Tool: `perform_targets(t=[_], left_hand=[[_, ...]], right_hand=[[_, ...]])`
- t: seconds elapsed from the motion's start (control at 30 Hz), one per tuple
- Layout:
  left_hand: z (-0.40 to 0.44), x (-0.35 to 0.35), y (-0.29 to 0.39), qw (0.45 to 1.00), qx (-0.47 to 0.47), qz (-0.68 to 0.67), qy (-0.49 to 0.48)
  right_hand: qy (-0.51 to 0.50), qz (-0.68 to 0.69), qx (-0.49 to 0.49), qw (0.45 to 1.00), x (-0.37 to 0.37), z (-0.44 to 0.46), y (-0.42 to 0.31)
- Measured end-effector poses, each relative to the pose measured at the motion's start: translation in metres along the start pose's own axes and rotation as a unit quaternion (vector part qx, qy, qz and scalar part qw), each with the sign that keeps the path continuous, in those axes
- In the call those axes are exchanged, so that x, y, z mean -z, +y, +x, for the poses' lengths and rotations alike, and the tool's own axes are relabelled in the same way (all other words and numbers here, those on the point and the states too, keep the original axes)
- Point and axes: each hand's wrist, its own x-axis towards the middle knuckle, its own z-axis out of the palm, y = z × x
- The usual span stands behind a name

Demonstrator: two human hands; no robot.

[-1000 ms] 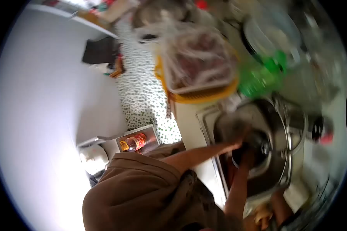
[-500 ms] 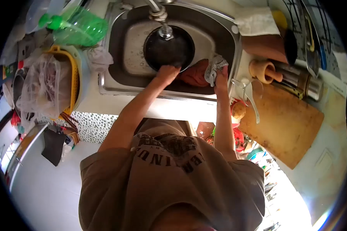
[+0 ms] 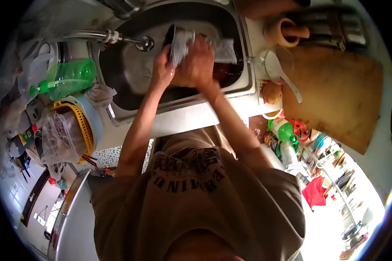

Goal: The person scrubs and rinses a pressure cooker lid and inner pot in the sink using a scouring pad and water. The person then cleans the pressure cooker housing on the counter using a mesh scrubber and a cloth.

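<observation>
Head-worn, looks forward and steeply down, past a brown printed cloth shirt (image 3: 196, 204) at six o'clock, close above a rounded stainless-steel sink (image 3: 133, 71) at twelve.

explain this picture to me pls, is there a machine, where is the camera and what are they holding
No machine here: these are a person's two bare hands, filmed downward by a camera on that person's own head. Both work above a metal sink. The right hand holds a grey cloth; the left hand is close beside it, its grip hard to make out. A dark vessel shows partly behind the cloth. To the left sit a green bottle and a yellow basket; to the right, a wooden mortar and a cutting board.
</observation>
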Motion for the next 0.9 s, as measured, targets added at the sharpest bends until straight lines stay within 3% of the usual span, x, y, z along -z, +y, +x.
perform_targets(t=[0.03,0.07,0.1,0.13,0.17,0.23,0.27,0.33,0.37,0.43,0.47,0.53,0.6,0.63,0.7,0.77,0.83,0.87,0.9], left_hand=[[-0.002,0.002,0.004,1.0,0.003,0.0,-0.007],[-0.005,0.006,0.009,0.999,0.036,-0.016,-0.024],[-0.007,0.011,0.013,0.996,0.069,-0.032,-0.042],[0.0,0.014,0.016,0.997,0.03,-0.072,0.029],[0.005,0.016,0.002,0.98,0.047,-0.185,0.058],[0.012,0.015,0.004,0.941,0.079,-0.301,0.129],[0.02,0.014,-0.002,0.941,0.081,-0.301,0.131],[0.028,0.006,-0.018,0.917,0.075,-0.37,0.13],[0.025,-0.002,-0.022,0.915,0.077,-0.374,0.132],[0.034,-0.016,-0.029,0.942,0.051,-0.288,0.166],[0.032,-0.018,-0.032,0.948,0.058,-0.267,0.164],[0.03,-0.015,-0.041,0.978,0.013,-0.111,0.176],[0.013,-0.014,-0.042,0.978,-0.039,0.061,0.194],[0.008,-0.012,-0.038,0.966,-0.073,0.152,0.196],[-0.001,-0.011,-0.054,0.944,-0.171,0.24,0.151],[-0.01,-0.005,-0.074,0.911,-0.189,0.359,0.07],[-0.017,0.003,-0.102,0.878,-0.205,0.432,0.026],[-0.019,0.003,-0.117,0.86,-0.213,0.463,-0.008],[-0.031,0.002,-0.136,0.86,-0.032,0.487,-0.148]], right_hand=[[-0.105,0.165,-0.079,0.977,-0.011,0.01,0.041],[-0.182,0.302,-0.187,0.917,-0.022,0.021,0.083],[-0.215,0.615,-0.411,0.637,-0.028,0.023,0.099],[-0.178,0.53,-0.472,0.682,0.03,0.027,0.061],[-0.179,0.526,-0.469,0.687,0.016,0.02,0.068],[-0.038,0.763,-0.504,0.404,-0.027,-0.017,0.078],[-0.003,0.741,-0.554,0.38,-0.002,-0.02,0.039],[0.116,0.637,-0.39,0.655,-0.061,-0.063,0.045],[0.109,0.611,-0.323,0.715,-0.041,-0.062,0.03],[0.166,0.645,-0.274,0.694,-0.017,-0.056,0.004],[0.144,0.585,-0.354,0.716,0.003,-0.065,-0.01],[0.153,0.549,-0.405,0.715,0.009,-0.076,-0.011],[0.162,0.591,-0.366,0.701,0.016,-0.091,-0.01],[0.106,0.526,-0.368,0.759,0.043,-0.083,-0.022],[0.058,0.373,-0.269,0.886,0.022,-0.1,0.005],[0.049,0.316,-0.286,0.903,0.015,-0.106,0.016],[0.029,0.2,-0.228,0.952,0.007,-0.103,0.016],[0.039,0.246,-0.225,0.942,-0.017,-0.112,0.026],[0.019,0.293,-0.289,0.911,-0.098,-0.153,0.054]])
